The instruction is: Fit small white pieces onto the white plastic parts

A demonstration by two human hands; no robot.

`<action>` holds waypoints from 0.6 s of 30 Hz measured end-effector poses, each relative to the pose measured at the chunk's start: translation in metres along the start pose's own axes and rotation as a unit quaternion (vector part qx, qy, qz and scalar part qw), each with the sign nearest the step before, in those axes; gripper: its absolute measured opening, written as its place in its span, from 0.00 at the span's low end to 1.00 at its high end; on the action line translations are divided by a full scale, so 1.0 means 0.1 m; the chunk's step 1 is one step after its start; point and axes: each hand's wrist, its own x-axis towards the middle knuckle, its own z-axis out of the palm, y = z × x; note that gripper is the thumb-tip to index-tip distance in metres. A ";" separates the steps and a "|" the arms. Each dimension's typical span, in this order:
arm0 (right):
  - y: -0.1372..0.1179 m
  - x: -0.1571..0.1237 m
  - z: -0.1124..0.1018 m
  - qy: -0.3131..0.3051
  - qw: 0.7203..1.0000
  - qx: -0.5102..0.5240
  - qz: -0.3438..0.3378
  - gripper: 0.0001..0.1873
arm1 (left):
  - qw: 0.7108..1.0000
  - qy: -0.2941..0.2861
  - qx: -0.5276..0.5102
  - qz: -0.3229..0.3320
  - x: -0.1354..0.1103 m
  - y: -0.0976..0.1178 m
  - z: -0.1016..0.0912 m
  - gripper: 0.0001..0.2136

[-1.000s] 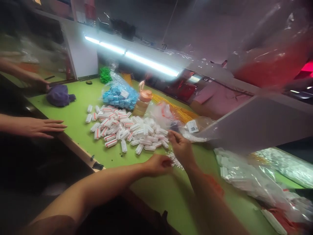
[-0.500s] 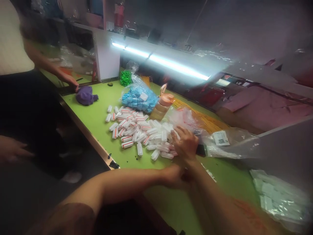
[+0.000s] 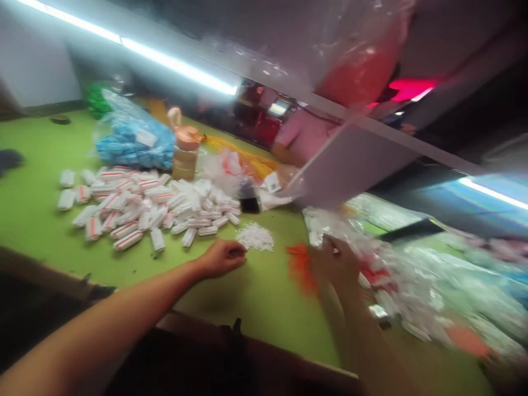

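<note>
My left hand (image 3: 223, 257) rests low over the green table with its fingers curled together; whatever it may hold is hidden. Just beyond its fingertips lies a small heap of tiny white pieces (image 3: 256, 236). My right hand (image 3: 340, 264) is smeared by motion, so its grip cannot be made out. It is beside a clear plastic bag with white contents (image 3: 315, 234). Between the two hands, nearer the right, is a patch of thin orange-red pieces (image 3: 303, 268). Left of them spreads a big pile of white oblong pieces (image 3: 144, 203), several with a red stripe.
Behind the pile stand a bag of blue pieces (image 3: 136, 137) and a bottle with a peach lid (image 3: 186, 154). Yellow strands (image 3: 243, 151) lie along the back. A grey partition (image 3: 350, 165) rises behind my right hand. Crumpled plastic bags (image 3: 429, 280) cover the right side.
The view has swung right. My right hand has left the white pile and moved right to the plastic bags. My hands, close together before, are now apart.
</note>
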 end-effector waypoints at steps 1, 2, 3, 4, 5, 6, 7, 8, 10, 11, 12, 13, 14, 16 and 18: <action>0.19 0.07 -0.13 0.018 0.999 -0.007 0.031 0.25 | 1.000 -0.003 0.001 -0.005 0.00 0.02 -0.01 0.14; 0.36 0.14 -0.25 0.034 0.998 -0.014 0.060 0.25 | 1.000 -0.009 0.005 -0.008 0.00 0.04 -0.02 0.15; 0.51 0.21 -0.35 0.036 0.996 -0.019 0.080 0.24 | 1.000 -0.013 0.014 -0.013 -0.01 0.06 -0.02 0.15; 0.64 0.28 -0.43 0.032 0.995 -0.022 0.093 0.24 | 1.000 -0.011 0.023 -0.015 -0.02 0.08 -0.02 0.15; 0.75 0.34 -0.49 0.032 0.994 -0.026 0.104 0.23 | 0.999 -0.010 0.031 -0.016 -0.03 0.10 -0.02 0.15; 0.84 0.40 -0.53 0.031 0.993 -0.029 0.111 0.22 | 0.999 -0.009 0.039 -0.018 -0.03 0.11 -0.02 0.16; 0.92 0.45 -0.54 0.028 0.992 -0.034 0.118 0.21 | 0.999 -0.008 0.045 -0.019 -0.04 0.12 -0.02 0.16; 0.97 0.50 -0.54 0.024 0.991 -0.038 0.124 0.21 | 0.999 -0.006 0.048 -0.021 -0.04 0.13 -0.02 0.16; 1.05 0.59 -0.49 0.011 0.989 -0.053 0.138 0.23 | 0.998 -0.004 0.052 -0.026 -0.03 0.14 -0.03 0.17; 1.08 0.63 -0.44 0.005 0.988 -0.063 0.144 0.24 | 0.998 -0.005 0.053 -0.027 -0.03 0.14 -0.03 0.17; 1.10 0.67 -0.39 -0.003 0.986 -0.074 0.149 0.25 | 0.998 -0.006 0.053 -0.027 -0.03 0.14 -0.03 0.17; 1.11 0.70 -0.34 -0.011 0.985 -0.086 0.151 0.26 | 0.998 -0.007 0.053 -0.027 -0.03 0.13 -0.04 0.16; 1.12 0.73 -0.28 -0.020 0.983 -0.097 0.152 0.26 | 0.998 -0.007 0.052 -0.026 -0.03 0.13 -0.03 0.16; 1.13 0.77 -0.18 -0.042 0.982 -0.115 0.144 0.26 | 0.998 -0.005 0.049 -0.026 -0.03 0.12 -0.03 0.16; 1.13 0.79 -0.10 -0.058 0.981 -0.131 0.127 0.26 | 0.999 -0.002 0.045 -0.025 -0.02 0.11 -0.02 0.15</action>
